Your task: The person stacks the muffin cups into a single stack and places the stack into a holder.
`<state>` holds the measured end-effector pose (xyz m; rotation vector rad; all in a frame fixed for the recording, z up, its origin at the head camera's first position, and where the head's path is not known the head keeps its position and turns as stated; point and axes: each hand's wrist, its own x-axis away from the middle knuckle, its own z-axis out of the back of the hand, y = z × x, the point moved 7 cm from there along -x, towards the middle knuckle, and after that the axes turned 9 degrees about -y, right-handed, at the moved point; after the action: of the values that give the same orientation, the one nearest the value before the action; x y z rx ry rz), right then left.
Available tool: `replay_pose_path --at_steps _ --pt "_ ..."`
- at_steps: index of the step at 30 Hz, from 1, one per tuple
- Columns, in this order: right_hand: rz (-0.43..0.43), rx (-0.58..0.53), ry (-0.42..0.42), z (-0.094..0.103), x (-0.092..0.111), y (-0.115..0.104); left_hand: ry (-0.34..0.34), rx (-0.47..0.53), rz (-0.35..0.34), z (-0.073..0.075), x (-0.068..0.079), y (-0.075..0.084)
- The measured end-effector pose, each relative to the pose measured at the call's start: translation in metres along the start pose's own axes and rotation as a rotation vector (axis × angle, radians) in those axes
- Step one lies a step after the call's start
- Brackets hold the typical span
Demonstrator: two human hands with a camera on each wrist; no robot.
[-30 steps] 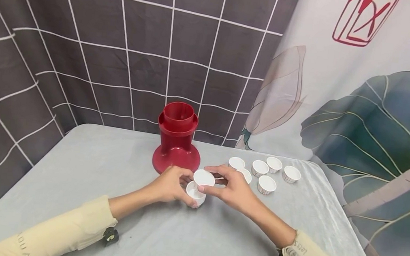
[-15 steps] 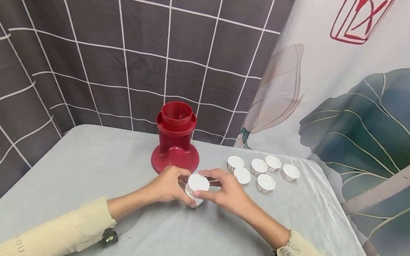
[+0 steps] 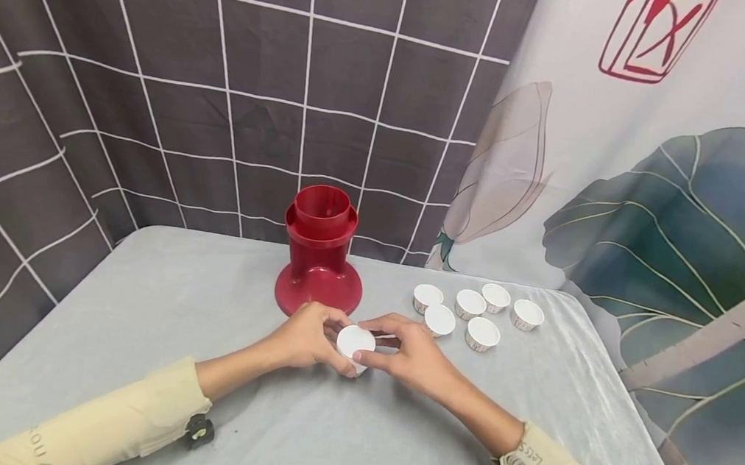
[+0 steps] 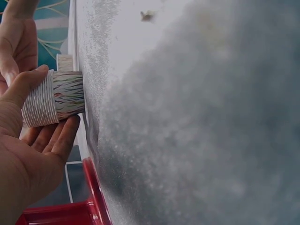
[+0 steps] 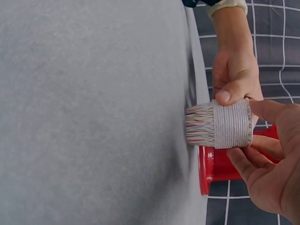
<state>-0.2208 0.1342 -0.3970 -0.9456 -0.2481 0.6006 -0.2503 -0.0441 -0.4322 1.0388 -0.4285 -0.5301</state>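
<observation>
A stack of white paper baking cups (image 3: pixel 356 340) stands upright on the table in front of the red stand, between both hands. Its rims nest closely, and the lowest cup's wall carries thin coloured streaks, plain in the right wrist view. My left hand (image 3: pixel 312 336) holds the stack from the left, thumb on the near side and fingers behind. From the right, my right hand (image 3: pixel 407 348) pinches the uppermost rims between thumb and fingers. In the left wrist view the same cup stack (image 4: pixel 54 98) sits between the left thumb and fingers, its base at the cloth.
A red plastic stand (image 3: pixel 318 257) with a round base and open tube top is just behind the left hand. Several loose white baking cups (image 3: pixel 483 334) are spread at the back right. Grey cloth covers the table (image 3: pixel 221 286); a dark gridded curtain (image 3: pixel 255 133) hangs behind.
The right hand has brought a baking cup left and down onto the stack, where it now sits nested. The left hand has stayed round the stack.
</observation>
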Motion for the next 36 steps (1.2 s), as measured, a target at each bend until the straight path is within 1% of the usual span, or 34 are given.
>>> replay_pose_path --at_steps 7,16,24,30,36 --pt "-0.007 -0.006 0.012 -0.001 -0.0001 0.0015 -0.004 0.003 0.004 -0.0006 0.0009 0.0006" --pt "-0.014 -0.037 0.018 -0.0013 0.0009 0.0039 -0.013 0.012 -0.009 -0.0016 0.0008 0.0008" --pt "-0.02 -0.006 0.012 -0.0011 -0.0013 0.0036 -0.012 0.012 -0.021 -0.0008 0.0016 0.0018" --pt "-0.024 -0.011 0.01 -0.0003 -0.0016 0.0022 -0.012 0.016 -0.012 -0.0005 0.0025 0.0018" --pt "-0.049 -0.03 0.002 -0.0015 -0.0021 0.0036 -0.019 0.022 -0.021 -0.0009 0.0014 -0.0006"
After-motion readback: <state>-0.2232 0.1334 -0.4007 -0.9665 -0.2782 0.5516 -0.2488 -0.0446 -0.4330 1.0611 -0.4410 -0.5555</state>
